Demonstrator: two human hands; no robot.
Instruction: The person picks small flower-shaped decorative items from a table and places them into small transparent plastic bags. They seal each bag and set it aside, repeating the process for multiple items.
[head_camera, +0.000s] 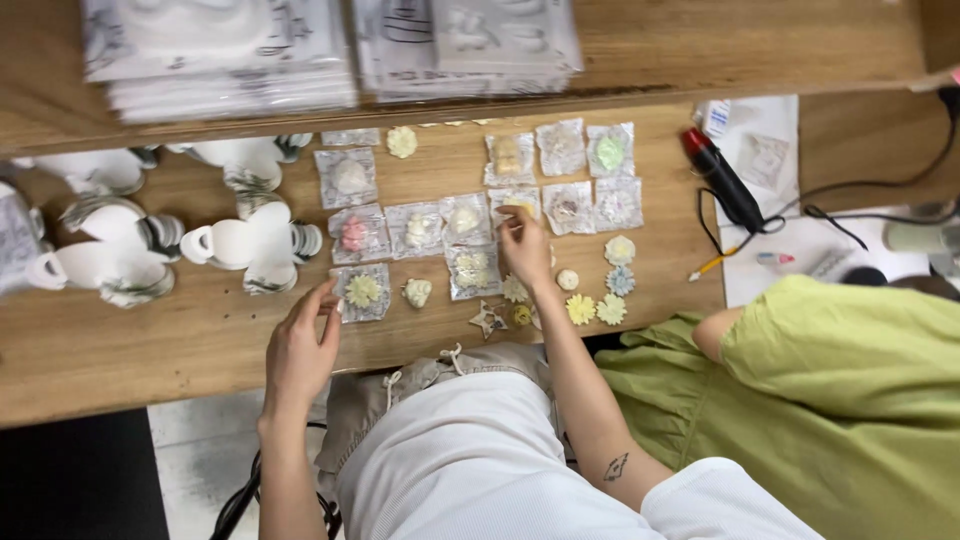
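Wooden table (120, 360), light brown, seen from above; a raised shelf runs along its far edge.

Item 1: my left hand (298, 350), near the table's near edge. Fingers loosely curled, fingertips touching the left side of a clear packet with a yellow flower (362, 291). The packet lies flat, small, square, glossy; the flower inside is pale yellow with many petals.

Item 2: my right hand (524, 250), toward the middle of the table. Fingers drawn close together, pinching the lower edge of a clear packet with a cream piece (517, 204); how firm the hold is I cannot tell.

Item 3: rows of further clear packets (565, 170), each with one small moulded piece in pink, white, green or cream, spread across the table's middle.

Item 4: loose flowers (598, 295), unwrapped, yellow, blue and cream, just right of my right wrist near the near edge.

Item 5: white cut-out cup shapes (240, 240), stacked at the left end.

Item 6: stacks of white plastic-wrapped sheets (220, 50) on the shelf.

Item 7: red-and-black corded tool (722, 180) on paper at the right end.

Item 8: another person in a green garment (830, 400), seated at the right near corner.
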